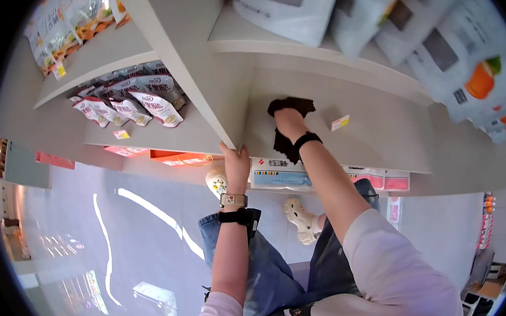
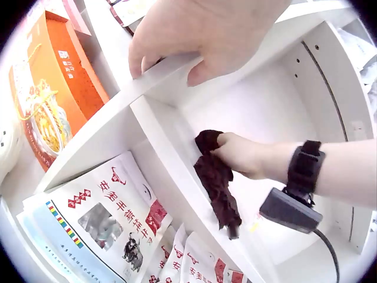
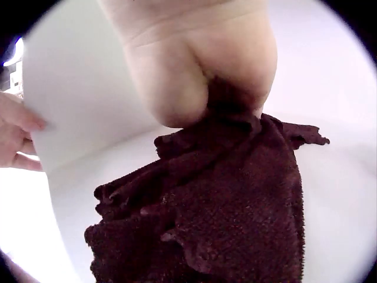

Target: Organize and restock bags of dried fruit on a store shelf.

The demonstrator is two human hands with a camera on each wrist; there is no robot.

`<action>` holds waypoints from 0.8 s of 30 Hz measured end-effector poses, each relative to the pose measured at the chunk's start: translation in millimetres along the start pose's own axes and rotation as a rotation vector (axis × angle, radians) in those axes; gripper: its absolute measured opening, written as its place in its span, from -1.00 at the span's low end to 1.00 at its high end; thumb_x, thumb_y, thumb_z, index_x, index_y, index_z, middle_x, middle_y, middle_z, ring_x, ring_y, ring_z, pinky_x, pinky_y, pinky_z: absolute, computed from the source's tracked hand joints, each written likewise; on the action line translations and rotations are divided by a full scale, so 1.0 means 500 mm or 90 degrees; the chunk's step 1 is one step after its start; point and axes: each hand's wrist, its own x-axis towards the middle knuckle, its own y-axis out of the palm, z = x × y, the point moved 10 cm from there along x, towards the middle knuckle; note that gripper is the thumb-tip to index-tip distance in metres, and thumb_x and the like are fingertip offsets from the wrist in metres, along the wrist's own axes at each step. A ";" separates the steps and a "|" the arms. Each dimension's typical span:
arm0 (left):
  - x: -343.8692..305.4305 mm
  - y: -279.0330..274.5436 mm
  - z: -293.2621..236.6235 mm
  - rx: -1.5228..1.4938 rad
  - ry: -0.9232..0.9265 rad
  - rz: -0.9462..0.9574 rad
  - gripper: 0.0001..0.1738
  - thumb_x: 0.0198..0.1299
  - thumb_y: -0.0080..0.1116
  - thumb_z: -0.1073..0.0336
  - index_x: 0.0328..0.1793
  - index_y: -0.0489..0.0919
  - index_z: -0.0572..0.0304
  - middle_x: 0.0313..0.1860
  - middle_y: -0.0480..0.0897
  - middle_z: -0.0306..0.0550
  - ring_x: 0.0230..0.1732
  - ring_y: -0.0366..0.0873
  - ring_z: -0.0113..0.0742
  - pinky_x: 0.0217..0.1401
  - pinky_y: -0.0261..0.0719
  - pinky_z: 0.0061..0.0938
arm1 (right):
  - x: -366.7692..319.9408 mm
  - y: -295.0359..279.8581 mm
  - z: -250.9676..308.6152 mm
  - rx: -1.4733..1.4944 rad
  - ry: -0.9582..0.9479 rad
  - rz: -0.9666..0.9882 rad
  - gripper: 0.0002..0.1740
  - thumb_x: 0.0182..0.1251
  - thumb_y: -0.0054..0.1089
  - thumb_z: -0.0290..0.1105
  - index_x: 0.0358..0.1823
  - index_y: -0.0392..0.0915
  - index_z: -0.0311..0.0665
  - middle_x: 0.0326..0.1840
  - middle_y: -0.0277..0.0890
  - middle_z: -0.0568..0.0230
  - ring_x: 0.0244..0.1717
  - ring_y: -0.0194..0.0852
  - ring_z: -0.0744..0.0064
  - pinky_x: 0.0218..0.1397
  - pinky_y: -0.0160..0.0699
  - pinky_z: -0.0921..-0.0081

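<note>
**Head view.** The right hand (image 1: 289,123) reached deep into a bare white shelf (image 1: 374,132), toward its back left corner. It was closed on a dark cloth (image 1: 290,104). One part of the cloth was bunched ahead of the knuckles and another trailed back past the wrist. The cloth lay on the shelf, just beside the upright divider (image 1: 200,73). The left hand (image 1: 236,165) gripped the divider's front edge, fingers wrapped over it. Judged as a brace, since the body leaned in with the other arm extended. A price tag (image 1: 340,122) lay on the shelf to the right of the cloth, apart from it. Snack bags (image 1: 143,101) stood in the compartment on the other side of the divider.

**Left wrist view.** The left hand (image 2: 206,29) pinched the divider's (image 2: 118,112) thin edge, thumb on one face and fingers on the other. Beyond it, the right hand (image 2: 241,154) held the cloth (image 2: 217,183) near the seam between divider and shelf. Which face the cloth pressed could not be told here. An orange box (image 2: 53,100) sat in the compartment below.

**Right wrist view.** The right hand (image 3: 200,65) was curled, clamping a fold of cloth (image 3: 218,212) into the palm. The rest of the cloth spread loose over the white surface. Gripping one fold probably kept a wide patch in contact. Fingers of the left hand (image 3: 17,135) showed at the divider's (image 3: 82,106) edge.
</note>
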 end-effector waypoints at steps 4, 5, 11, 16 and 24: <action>0.011 0.015 0.040 -0.054 -0.012 0.014 -0.59 0.09 -0.11 0.43 0.04 0.10 0.43 -0.21 0.45 0.40 -0.11 0.39 0.30 -0.12 0.37 -0.18 | -0.099 0.013 0.002 0.022 -0.009 -0.021 -0.83 -0.07 -0.06 -0.48 -0.51 0.55 -0.32 -0.45 0.52 -0.01 -0.34 0.51 0.09 -0.26 0.50 0.29; 0.010 0.014 0.037 -0.048 -0.007 0.014 -0.61 0.09 -0.12 0.43 0.03 0.12 0.43 -0.21 0.46 0.38 -0.12 0.39 0.29 -0.12 0.37 -0.19 | -0.125 0.014 0.002 0.030 0.001 -0.021 -0.83 -0.07 -0.05 -0.47 -0.52 0.55 -0.31 -0.46 0.52 0.01 -0.35 0.51 0.10 -0.26 0.50 0.31; -0.014 0.012 0.012 0.007 0.015 0.050 -0.67 0.08 -0.16 0.48 -0.01 0.16 0.41 -0.17 0.45 0.35 -0.08 0.37 0.28 -0.11 0.36 -0.19 | -0.185 0.019 0.005 0.059 0.014 0.001 -0.81 -0.02 -0.07 -0.48 -0.45 0.56 -0.29 -0.36 0.52 0.02 -0.26 0.50 0.14 -0.16 0.47 0.33; -0.011 0.016 0.039 0.028 0.021 0.050 -0.60 0.08 -0.11 0.49 0.06 0.15 0.37 -0.06 0.41 0.31 -0.02 0.34 0.23 -0.03 0.32 -0.20 | -0.158 0.017 -0.005 0.058 0.014 -0.020 -0.82 -0.03 -0.07 -0.48 -0.47 0.55 -0.32 -0.39 0.51 0.01 -0.29 0.50 0.10 -0.18 0.47 0.30; -0.015 0.018 0.012 0.111 0.004 0.061 -0.57 -0.01 -0.09 0.56 0.02 0.11 0.49 -0.18 0.42 0.38 -0.13 0.34 0.32 -0.11 0.33 -0.12 | 0.017 0.017 -0.052 0.037 0.086 0.019 -0.79 0.08 -0.08 -0.46 -0.34 0.56 -0.28 -0.27 0.52 0.01 -0.21 0.49 0.14 -0.15 0.50 0.33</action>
